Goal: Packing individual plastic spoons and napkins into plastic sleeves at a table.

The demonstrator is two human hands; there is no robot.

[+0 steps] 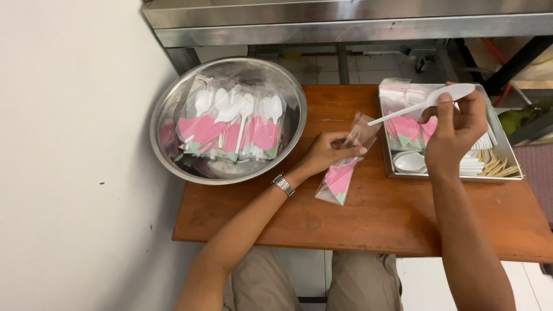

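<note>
White spoon (pixel 423 105) in right hand (pixel 455 129), 1 clear bag (pixel 345 167) left hand (pixel 328 154)

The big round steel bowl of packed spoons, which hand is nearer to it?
Left. The left hand holds a clear plastic sleeve just right of the round steel bowl; the right hand is farther right, over the rectangular steel tray, holding a white plastic spoon.

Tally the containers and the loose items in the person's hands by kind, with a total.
Round metal bowl: 1
Rectangular metal tray: 1
White plastic spoon in right hand: 1
Clear sleeve with pink napkin in left hand: 1
Total: 4
</note>
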